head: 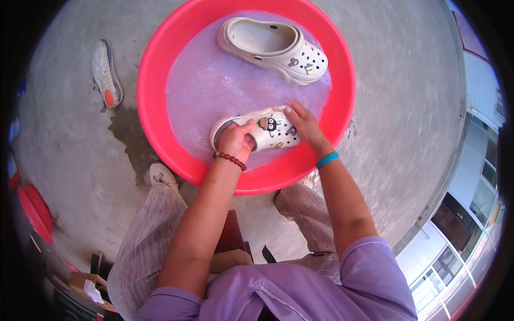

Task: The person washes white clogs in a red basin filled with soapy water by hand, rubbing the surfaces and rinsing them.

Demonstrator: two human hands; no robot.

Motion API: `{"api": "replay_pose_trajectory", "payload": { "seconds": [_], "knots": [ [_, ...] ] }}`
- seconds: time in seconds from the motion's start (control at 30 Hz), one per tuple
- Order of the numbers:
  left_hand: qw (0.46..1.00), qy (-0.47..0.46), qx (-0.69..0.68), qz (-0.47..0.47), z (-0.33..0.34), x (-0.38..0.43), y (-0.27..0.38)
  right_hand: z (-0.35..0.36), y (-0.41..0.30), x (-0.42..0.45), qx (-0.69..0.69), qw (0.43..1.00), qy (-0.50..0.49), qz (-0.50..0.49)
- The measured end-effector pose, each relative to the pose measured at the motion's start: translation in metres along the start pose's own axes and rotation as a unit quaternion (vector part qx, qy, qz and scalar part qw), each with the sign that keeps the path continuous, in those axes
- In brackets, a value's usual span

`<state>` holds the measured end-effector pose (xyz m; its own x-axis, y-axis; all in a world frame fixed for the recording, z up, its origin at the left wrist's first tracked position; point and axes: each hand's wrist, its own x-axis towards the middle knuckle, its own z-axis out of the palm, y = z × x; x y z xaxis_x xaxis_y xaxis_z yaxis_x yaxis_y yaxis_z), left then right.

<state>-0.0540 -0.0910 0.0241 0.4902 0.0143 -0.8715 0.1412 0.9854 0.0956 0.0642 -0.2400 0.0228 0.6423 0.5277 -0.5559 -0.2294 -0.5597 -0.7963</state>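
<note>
A white foam clog with holes and charms (pixel 277 129) is held between both hands over cloudy water (pixel 209 90) in a red plastic basin (pixel 154 96). My left hand (pixel 237 140), with a beaded bracelet, reaches into the clog's foot opening, thumb on the rim. My right hand (pixel 303 120), with a blue wristband, grips the toe end, its thumb on top; some of its fingers are hidden. Beyond them, a second white clog (pixel 277 66) lies in the water, sole down, toe towards the right.
A pale shoe or insole with an orange patch (pixel 106 72) lies on the concrete floor left of the basin, near a wet patch (pixel 130 140). Another red basin (pixel 36 212) and a cardboard box (pixel 84 285) are at the lower left.
</note>
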Motion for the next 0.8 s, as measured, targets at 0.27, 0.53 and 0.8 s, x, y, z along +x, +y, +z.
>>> {"api": "replay_pose_trajectory", "payload": {
  "seconds": [0.27, 0.53, 0.8],
  "knots": [
    [0.982, -0.14, 0.126, 0.02, -0.004, -0.002, 0.006, 0.003, -0.004, 0.014, -0.277, 0.941, 0.168, 0.095],
    [0.741, -0.189, 0.634, 0.114, 0.01, 0.001, 0.021, -0.006, -0.025, 0.067, -0.415, 0.907, -0.007, 0.071],
    [0.901, -0.197, 0.383, 0.049, 0.012, 0.003, -0.002, 0.005, -0.045, 0.016, -0.438, 0.898, 0.035, 0.01]
  ]
}}
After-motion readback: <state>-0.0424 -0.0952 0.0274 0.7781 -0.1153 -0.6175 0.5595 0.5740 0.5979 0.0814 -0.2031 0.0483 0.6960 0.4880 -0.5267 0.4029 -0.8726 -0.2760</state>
